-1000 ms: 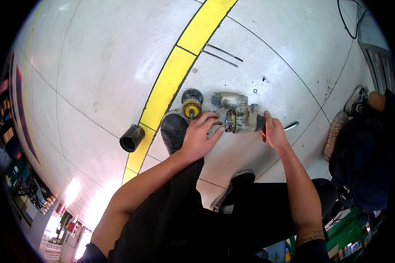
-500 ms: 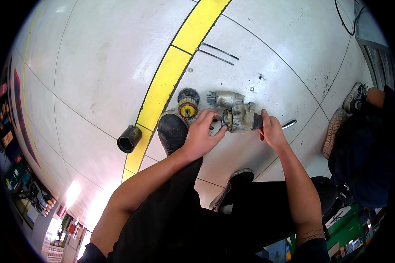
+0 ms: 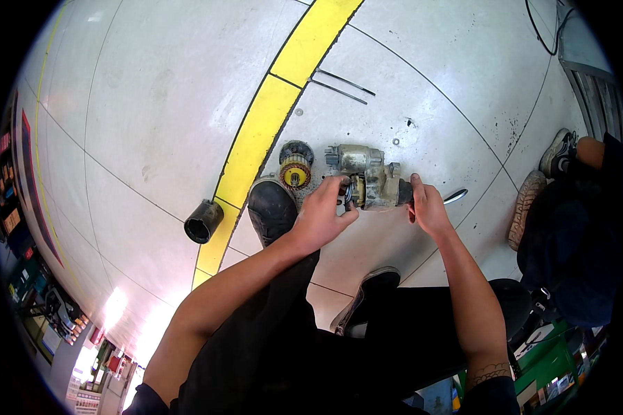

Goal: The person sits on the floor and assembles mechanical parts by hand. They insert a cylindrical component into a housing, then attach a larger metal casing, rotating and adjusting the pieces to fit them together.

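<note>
A grimy metal starter motor (image 3: pixel 378 181) lies on the floor in front of me, its cylindrical solenoid on the far side. Around its dark right-hand end my right hand (image 3: pixel 428 207) is closed, thumb on top. My left hand (image 3: pixel 325 211) pinches a dark round part (image 3: pixel 347 194) at the starter's left end, between thumb and fingers. Whether that part is apart from the housing, I cannot tell. Just beyond my left hand stands an armature (image 3: pixel 295 166) with yellow and copper windings. A black hollow cylinder (image 3: pixel 203 221) lies farther left.
Two thin metal rods (image 3: pixel 339 91) lie near the yellow floor stripe (image 3: pixel 256 131). A shiny metal tool end (image 3: pixel 456 196) shows beside my right hand. Small washers (image 3: pixel 396 142) lie on the floor. My black shoe (image 3: pixel 273 211) is close to the armature. Another person's shoes (image 3: pixel 528 207) are at right.
My left fingers have shifted slightly at the starter's left end, and more of the dark round part shows between them. The right hand keeps its hold.
</note>
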A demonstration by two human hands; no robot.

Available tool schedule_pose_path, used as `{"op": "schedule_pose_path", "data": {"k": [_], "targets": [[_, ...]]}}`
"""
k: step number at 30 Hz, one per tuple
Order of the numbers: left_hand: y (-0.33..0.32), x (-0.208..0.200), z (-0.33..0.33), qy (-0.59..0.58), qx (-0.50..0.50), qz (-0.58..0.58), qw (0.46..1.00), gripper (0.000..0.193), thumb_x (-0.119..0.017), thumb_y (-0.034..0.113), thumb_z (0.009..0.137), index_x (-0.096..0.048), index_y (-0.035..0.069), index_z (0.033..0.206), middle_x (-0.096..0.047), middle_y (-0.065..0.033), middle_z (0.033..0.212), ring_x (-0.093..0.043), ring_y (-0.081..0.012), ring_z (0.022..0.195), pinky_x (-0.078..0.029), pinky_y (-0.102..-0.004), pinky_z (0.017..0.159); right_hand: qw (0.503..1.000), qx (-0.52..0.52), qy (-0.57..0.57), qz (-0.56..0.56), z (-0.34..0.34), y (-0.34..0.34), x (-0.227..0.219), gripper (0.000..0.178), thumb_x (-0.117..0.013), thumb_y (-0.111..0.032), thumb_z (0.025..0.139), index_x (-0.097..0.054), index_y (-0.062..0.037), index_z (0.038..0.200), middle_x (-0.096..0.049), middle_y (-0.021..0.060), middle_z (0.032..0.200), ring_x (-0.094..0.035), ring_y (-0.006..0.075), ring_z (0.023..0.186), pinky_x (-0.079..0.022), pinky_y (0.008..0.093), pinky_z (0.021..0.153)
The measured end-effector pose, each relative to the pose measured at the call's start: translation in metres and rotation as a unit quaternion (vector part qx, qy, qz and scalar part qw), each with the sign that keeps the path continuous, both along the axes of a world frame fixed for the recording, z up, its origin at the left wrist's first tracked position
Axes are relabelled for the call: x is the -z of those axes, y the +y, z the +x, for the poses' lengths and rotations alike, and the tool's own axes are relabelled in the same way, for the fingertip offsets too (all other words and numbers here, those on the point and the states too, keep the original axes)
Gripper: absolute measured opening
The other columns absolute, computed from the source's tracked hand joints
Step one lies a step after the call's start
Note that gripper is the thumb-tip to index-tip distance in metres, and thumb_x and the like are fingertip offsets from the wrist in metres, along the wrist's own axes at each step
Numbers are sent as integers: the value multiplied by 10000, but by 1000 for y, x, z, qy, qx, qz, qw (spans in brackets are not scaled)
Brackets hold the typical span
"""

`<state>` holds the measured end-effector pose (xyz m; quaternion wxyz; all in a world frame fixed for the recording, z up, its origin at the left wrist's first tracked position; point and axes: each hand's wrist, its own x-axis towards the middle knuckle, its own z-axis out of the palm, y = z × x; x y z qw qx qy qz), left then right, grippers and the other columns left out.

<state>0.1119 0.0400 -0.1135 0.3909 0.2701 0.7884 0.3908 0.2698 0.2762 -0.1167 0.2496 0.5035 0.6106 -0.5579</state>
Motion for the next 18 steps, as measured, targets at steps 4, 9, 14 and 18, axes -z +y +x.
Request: {"op": "schedule_pose_path", "data": {"k": [4, 9, 14, 18], "targets": [[7, 2, 2, -46, -1, 4, 999, 581, -777, 164, 893, -532, -29, 1384, -656, -267, 1252, -705, -424, 1102, -587, -480, 958, 1000, 6, -2, 3, 5, 3, 5, 764, -345, -535, 1180, -498, -16, 641, -501, 74, 560, -552, 212, 475, -489, 402, 546], [-2, 14, 9, -114, -35, 27, 993, 618, -807, 197, 904, -525, -13, 1412, -655, -235, 1289, -676, -381, 1169, -563, -471, 1005, 999, -16, 35, 15, -23, 13, 7, 756, -348, -531, 1179, -507, -18, 647, -509, 74, 561, -557, 216, 477, -488, 406, 549], [-12, 46, 19, -246, -65, 52, 966, 662, -843, 212, 908, -521, -2, 1445, -656, -192, 1321, -652, -310, 1219, -544, -445, 1044, 997, -2, 82, 5, -80, 22, 25, 756, -341, -530, 1180, -503, -25, 641, -504, 70, 556, -559, 215, 476, -486, 404, 546], [-19, 76, 36, -331, -110, 58, 935, 698, -872, 224, 912, -517, 7, 1471, -657, -157, 1348, -633, -253, 1259, -529, -425, 1074, 997, -24, 80, 3, -143, 20, 13, 756, -335, -528, 1181, -500, -30, 637, -500, 67, 552, -560, 213, 476, -485, 403, 544]]}}
